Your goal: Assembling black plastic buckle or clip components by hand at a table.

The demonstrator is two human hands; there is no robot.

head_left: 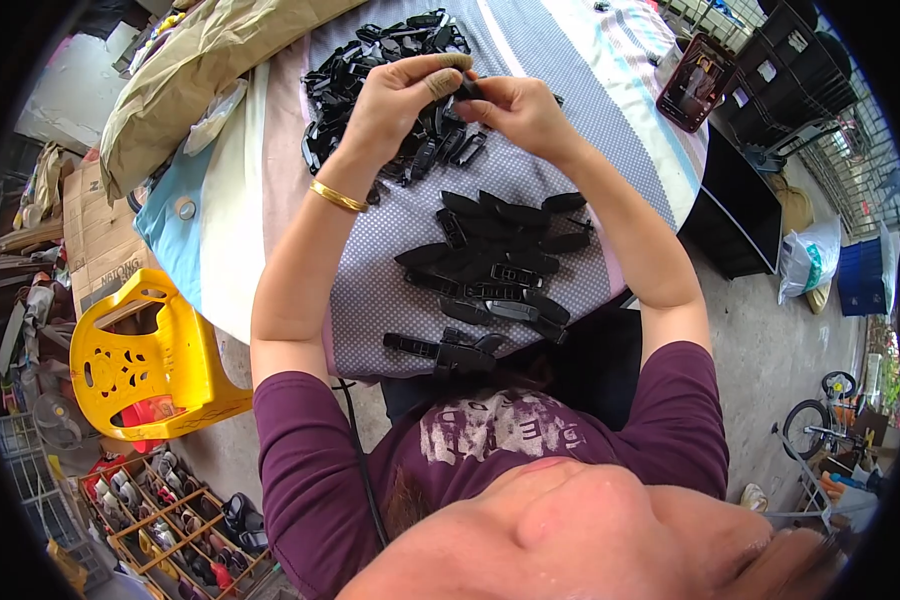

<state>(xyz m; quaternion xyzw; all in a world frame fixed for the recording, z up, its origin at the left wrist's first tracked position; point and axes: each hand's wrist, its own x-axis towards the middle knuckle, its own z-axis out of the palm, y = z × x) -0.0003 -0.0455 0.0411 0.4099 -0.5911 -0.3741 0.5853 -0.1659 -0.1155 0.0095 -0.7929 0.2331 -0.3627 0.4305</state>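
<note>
Tablecloth beneath black parts, yellow chair

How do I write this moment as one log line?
left hand: pinching black plastic part | right hand: pinching same part | far pile: black parts | near pile: black parts | surface: patterned tablecloth

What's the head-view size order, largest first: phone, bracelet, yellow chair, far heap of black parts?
1. Yellow chair and far heap of black parts: too alike to rank
2. Phone
3. Bracelet
</note>
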